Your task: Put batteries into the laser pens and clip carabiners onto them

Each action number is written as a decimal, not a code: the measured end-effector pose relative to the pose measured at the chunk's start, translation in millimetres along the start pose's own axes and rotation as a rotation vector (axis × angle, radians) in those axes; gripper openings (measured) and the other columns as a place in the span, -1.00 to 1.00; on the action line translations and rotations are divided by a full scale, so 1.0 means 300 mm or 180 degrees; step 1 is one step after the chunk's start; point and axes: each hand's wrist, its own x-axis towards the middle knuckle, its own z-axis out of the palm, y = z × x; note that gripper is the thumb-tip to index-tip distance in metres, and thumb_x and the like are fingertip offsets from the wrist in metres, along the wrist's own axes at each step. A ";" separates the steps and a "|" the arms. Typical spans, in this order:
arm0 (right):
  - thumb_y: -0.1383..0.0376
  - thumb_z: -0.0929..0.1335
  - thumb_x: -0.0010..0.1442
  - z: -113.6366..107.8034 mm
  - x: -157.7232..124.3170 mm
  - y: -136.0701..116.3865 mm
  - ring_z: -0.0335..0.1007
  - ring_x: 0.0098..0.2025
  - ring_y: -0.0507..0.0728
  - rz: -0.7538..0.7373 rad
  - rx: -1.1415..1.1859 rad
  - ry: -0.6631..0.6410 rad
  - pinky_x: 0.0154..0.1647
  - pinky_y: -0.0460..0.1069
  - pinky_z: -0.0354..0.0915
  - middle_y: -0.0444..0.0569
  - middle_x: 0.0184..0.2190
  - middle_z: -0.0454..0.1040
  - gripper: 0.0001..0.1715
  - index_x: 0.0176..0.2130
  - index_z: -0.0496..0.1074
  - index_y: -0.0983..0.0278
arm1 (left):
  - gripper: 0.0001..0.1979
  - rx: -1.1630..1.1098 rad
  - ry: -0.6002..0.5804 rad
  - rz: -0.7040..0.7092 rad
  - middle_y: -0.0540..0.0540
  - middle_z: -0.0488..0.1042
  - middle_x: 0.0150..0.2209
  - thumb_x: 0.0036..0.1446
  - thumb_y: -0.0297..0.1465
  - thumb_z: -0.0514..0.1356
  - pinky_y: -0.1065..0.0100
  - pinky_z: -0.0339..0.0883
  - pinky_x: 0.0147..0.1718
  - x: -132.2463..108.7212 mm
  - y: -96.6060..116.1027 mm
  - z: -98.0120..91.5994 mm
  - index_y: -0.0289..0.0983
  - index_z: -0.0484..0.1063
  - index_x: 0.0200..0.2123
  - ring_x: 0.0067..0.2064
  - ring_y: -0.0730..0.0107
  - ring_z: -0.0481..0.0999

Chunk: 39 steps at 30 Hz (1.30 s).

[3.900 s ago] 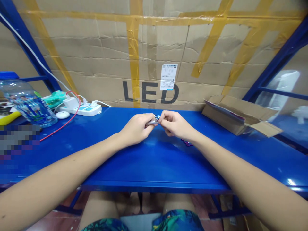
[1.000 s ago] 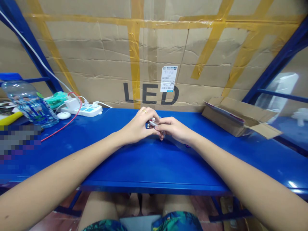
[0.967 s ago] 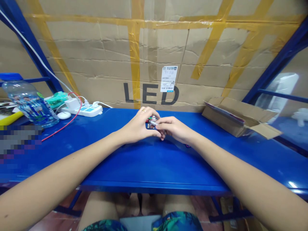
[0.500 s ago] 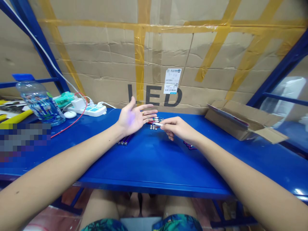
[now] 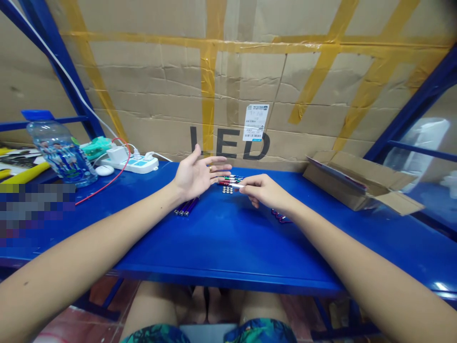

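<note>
My left hand (image 5: 194, 177) is raised above the table, palm turned up, fingers stretched out and apart, with nothing in it. A ring shows on one finger. My right hand (image 5: 264, 191) pinches a silver penlight (image 5: 234, 186) between thumb and fingers, its front end pointing toward my left palm. Just behind the penlight lie several coloured slim tubes (image 5: 232, 178), red, green and blue. Small round button cells (image 5: 227, 189) stand in rows beside them. Several dark purple tubes (image 5: 186, 208) lie below my left hand. Purple-red clips or cords (image 5: 280, 217) are partly hidden by my right wrist.
A water bottle (image 5: 62, 152), a white power strip (image 5: 137, 163) and a red cable (image 5: 107, 184) occupy the left of the blue table (image 5: 228, 252). On the right sits an open cardboard box (image 5: 335, 183). A large taped carton (image 5: 160, 95) stands behind the table.
The purple glow that lay on my left palm is gone. Both hands keep nearly the same place, and the penlight stays in my right hand.
</note>
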 end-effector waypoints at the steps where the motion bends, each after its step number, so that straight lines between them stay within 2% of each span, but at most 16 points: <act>1: 0.23 0.35 0.11 0.000 0.000 -0.001 0.20 -0.69 0.00 -0.0006 -0.0003 -0.0001 -0.62 -0.06 0.14 -0.23 -0.71 0.27 -0.80 -0.39 0.52 0.30 | -0.10 -0.0016 -0.0007 -0.0010 -0.43 0.46 0.15 0.15 0.27 -0.17 -0.09 0.33 0.11 -0.001 0.000 0.000 -0.36 0.39 0.13 0.19 -0.16 0.44; 8: 0.20 0.35 0.11 0.000 -0.002 0.000 0.19 -0.68 0.00 -0.0027 -0.0059 0.0007 -0.61 -0.06 0.14 -0.22 -0.71 0.28 -0.77 -0.38 0.54 0.30 | -0.10 0.0271 -0.0017 0.0057 -0.42 0.47 0.14 0.13 0.28 -0.15 -0.09 0.36 0.07 -0.006 0.002 0.007 -0.34 0.41 0.11 0.18 -0.17 0.45; 17: 0.24 0.36 0.07 -0.005 -0.004 -0.007 0.17 -0.67 0.00 -0.0105 -0.0140 0.0013 -0.58 -0.05 0.11 -0.21 -0.72 0.28 -0.81 -0.43 0.52 0.30 | -0.16 -0.0184 -0.0139 -0.0076 -0.41 0.53 0.05 0.17 0.25 -0.14 -0.09 0.34 0.09 -0.004 -0.011 0.006 -0.35 0.49 0.01 0.14 -0.14 0.48; 26: 0.21 0.35 0.09 -0.007 -0.008 -0.012 0.17 -0.66 0.00 -0.0180 -0.0146 0.0010 -0.58 -0.05 0.12 -0.20 -0.69 0.28 -0.78 -0.40 0.52 0.30 | -0.16 0.0010 -0.0082 -0.0040 -0.37 0.56 0.00 0.16 0.26 -0.15 -0.08 0.38 0.03 -0.006 -0.004 0.010 -0.32 0.53 -0.04 0.10 -0.11 0.50; 33: 0.22 0.35 0.07 -0.012 -0.005 -0.008 0.16 -0.66 0.00 -0.0098 -0.0317 0.0116 -0.57 -0.04 0.11 -0.20 -0.70 0.28 -0.79 -0.41 0.53 0.31 | -0.20 -0.0458 -0.0089 -0.0228 -0.35 0.59 -0.07 0.19 0.24 -0.13 -0.04 0.36 0.04 -0.005 -0.005 0.016 -0.33 0.55 -0.12 0.03 -0.06 0.53; 39: 0.19 0.32 0.12 -0.012 -0.009 -0.016 0.20 -0.65 0.01 -0.0171 -0.0367 0.0070 -0.56 -0.05 0.13 -0.20 -0.68 0.28 -0.76 -0.45 0.45 0.29 | -0.24 -0.0844 -0.0081 -0.0304 -0.36 0.58 -0.14 0.22 0.18 -0.08 0.02 0.37 -0.01 -0.001 -0.007 0.017 -0.39 0.54 -0.13 -0.05 -0.02 0.55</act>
